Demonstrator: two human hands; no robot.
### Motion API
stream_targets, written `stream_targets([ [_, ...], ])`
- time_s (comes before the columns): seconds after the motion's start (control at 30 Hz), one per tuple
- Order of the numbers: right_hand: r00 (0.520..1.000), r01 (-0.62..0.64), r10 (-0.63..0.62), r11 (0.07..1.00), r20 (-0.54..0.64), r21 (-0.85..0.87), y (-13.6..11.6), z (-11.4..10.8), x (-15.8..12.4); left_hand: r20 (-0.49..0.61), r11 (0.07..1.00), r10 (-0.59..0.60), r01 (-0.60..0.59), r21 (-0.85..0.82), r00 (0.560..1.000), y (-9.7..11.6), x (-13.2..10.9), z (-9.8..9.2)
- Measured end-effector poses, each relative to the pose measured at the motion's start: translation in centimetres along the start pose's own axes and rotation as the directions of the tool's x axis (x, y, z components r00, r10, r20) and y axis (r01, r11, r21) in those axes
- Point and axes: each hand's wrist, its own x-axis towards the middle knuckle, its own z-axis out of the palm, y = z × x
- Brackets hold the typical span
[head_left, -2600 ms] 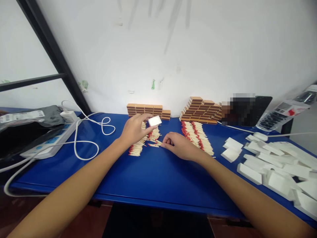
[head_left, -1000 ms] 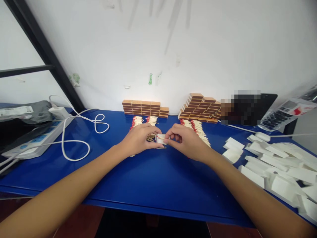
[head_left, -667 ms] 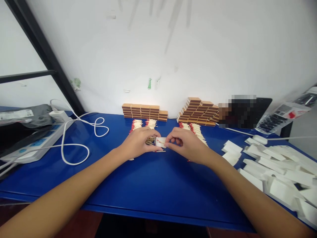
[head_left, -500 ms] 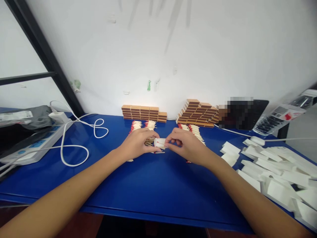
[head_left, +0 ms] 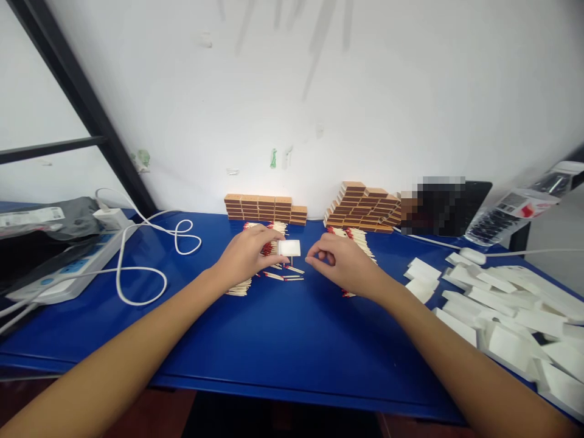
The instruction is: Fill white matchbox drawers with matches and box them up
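My left hand (head_left: 249,252) grips a small white matchbox tray (head_left: 289,248) by its left end, between thumb and fingers. The tray is tilted, and a match stands or falls just below its lower edge. Loose matches (head_left: 287,278) lie on the blue table under it. Bundled matches (head_left: 239,287) with red heads are partly covered by my left hand. My right hand (head_left: 347,264) is closed in a pinch just right of the tray, apart from it, with nothing visible at the fingertips. Behind it lies another row of matches (head_left: 362,243), partly hidden.
Stacked matchboxes (head_left: 260,208) stand against the wall, with a stepped stack (head_left: 360,210) to their right. White empty trays (head_left: 511,310) are heaped at right, near a plastic bottle (head_left: 513,210) and a dark device (head_left: 474,210). A power strip (head_left: 68,277) and white cable (head_left: 121,286) lie at left.
The tray has tipped and moved slightly left and up in my left hand. My right fingers have come away from it. More loose matches show beneath the tray.
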Motion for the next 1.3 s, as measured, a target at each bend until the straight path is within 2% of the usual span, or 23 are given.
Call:
stream_targets([
  [0.13,0.995,-0.042,0.042,0.999,0.093,-0.007,-0.2,1.5,-0.1,-0.046,1.000,-0.019,0.019,0.008,0.999,-0.5,0.0,0.0],
  [0.27,0.986,-0.053,0.054,0.999,0.155,-0.011,-0.5,2.3,-0.2,-0.059,1.000,0.027,-0.027,0.002,0.998,-0.4,0.0,0.0],
  [0.4,0.980,-0.027,0.038,0.998,0.197,-0.057,-0.3,2.1,-0.4,-0.068,0.996,0.083,-0.084,-0.015,0.994,-0.3,0.0,-0.1],
  [0.53,0.972,-0.021,0.037,0.997,0.233,-0.071,0.0,1.3,-0.5,-0.064,0.996,0.089,-0.090,-0.007,0.994,-0.5,0.0,-0.1],
  [0.73,0.998,0.008,-0.004,0.998,0.068,-0.063,0.6,-0.2,-0.2,-0.028,0.998,0.064,-0.064,0.023,0.998,-0.3,0.0,0.1],
  [0.87,0.998,0.057,-0.059,0.996,-0.036,-0.062,-0.1,0.1,-0.2,-0.027,0.998,0.069,-0.069,0.004,0.997,0.4,0.0,0.3],
  [1.1,0.995,0.091,-0.097,0.975,-0.021,-0.203,-0.9,1.4,-0.5,-0.016,0.994,0.105,-0.105,-0.028,0.994,1.1,-0.2,0.5],
  [1.3,0.991,0.113,-0.126,0.968,-0.044,-0.225,-0.8,1.2,-0.5,-0.041,0.994,0.107,-0.108,-0.021,0.993,1.0,-0.3,0.5],
])
